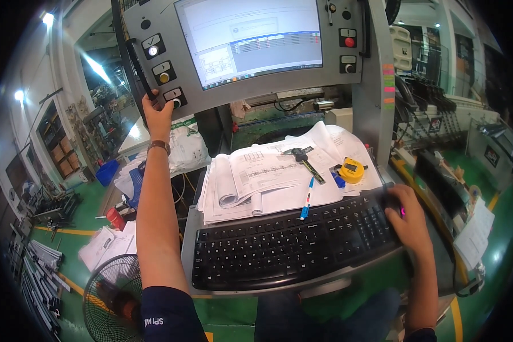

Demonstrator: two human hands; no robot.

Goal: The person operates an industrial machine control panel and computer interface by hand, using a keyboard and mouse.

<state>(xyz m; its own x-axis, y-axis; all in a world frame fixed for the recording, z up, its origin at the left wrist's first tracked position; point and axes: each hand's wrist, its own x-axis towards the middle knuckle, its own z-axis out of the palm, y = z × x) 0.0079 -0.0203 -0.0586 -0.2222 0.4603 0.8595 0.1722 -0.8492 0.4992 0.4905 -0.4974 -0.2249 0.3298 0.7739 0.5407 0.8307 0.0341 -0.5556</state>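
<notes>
My left hand [157, 114] reaches up to the lower left corner of a grey control panel [347, 80], fingers by the green-lit round button [176, 102]; a watch sits on that wrist. The panel carries a lit monitor [251, 37] and several buttons down its left side. My right hand [407, 214] rests at the right end of a black keyboard [290, 245], closed over a dark mouse with a pink light [402, 212].
Behind the keyboard lie stacked paper drawings [256, 182], a blue pen [308, 199], a caliper [308, 162] and a yellow tape measure [351, 170]. A floor fan [111, 296] stands lower left. Green workshop floor, machine parts and papers surround the stand.
</notes>
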